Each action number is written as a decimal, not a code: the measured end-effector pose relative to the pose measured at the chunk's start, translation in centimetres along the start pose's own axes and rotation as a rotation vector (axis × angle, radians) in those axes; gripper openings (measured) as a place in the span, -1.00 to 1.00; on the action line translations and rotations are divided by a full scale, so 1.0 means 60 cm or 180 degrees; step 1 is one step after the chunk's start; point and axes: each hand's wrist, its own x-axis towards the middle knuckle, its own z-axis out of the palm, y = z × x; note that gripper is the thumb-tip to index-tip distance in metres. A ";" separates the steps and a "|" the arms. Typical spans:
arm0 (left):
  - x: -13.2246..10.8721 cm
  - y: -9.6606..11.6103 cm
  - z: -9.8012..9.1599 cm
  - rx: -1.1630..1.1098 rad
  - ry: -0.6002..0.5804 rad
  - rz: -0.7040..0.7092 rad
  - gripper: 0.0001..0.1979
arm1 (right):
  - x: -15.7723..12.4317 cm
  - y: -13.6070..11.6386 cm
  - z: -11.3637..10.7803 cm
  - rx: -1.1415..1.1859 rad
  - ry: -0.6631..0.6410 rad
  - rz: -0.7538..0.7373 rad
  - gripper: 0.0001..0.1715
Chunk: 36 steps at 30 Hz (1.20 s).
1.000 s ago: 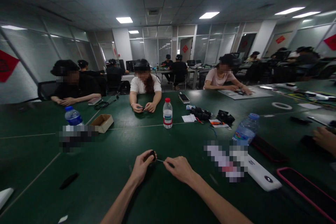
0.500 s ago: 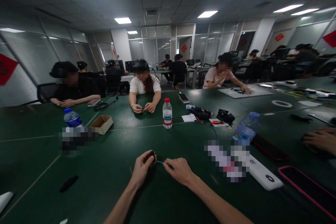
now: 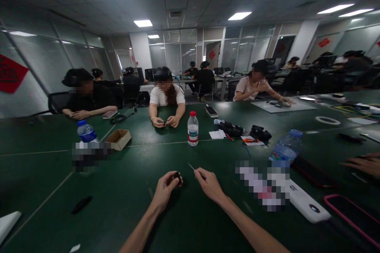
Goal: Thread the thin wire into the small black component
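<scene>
My left hand [image 3: 168, 191] pinches a small black object [image 3: 178, 178] between thumb and fingertips, and the fingers hide most of it. My right hand [image 3: 209, 185] holds a thin metal pin [image 3: 191, 167] by its end, with the tip pointing up and left. A small gap of green tabletop separates the pin's tip from the black object. Both forearms rest low over the dark green table [image 3: 103, 205].
Near my right hand lie a white power bank [image 3: 308, 206] and a phone in a pink case [image 3: 353, 215]. Ahead stand a water bottle [image 3: 192, 128] and a cardboard box [image 3: 118, 139]. A co-worker's hand [image 3: 360, 164] reaches in at the right; other people sit around the table.
My hands have moved apart. The pin has lifted away from the black object and now points up and left. The view has shifted slightly.
</scene>
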 end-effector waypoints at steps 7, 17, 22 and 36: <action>0.001 0.005 0.002 -0.0288 0.0081 -0.0045 -0.62 | -0.014 -0.013 0.004 -0.0705 -0.0435 -0.0271 -0.55; 0.013 -0.009 -0.013 -0.0962 0.0506 -0.0170 -0.62 | -0.015 -0.011 0.012 -0.1223 -0.0518 -0.0604 -0.55; 0.017 -0.026 -0.020 -0.0888 0.0621 -0.0131 -0.45 | -0.016 -0.013 0.012 -0.1166 -0.0660 -0.0834 -0.56; 0.010 -0.016 -0.014 -0.0836 0.0358 -0.0036 -0.53 | -0.015 -0.011 0.017 -0.1326 -0.0641 -0.0709 -0.56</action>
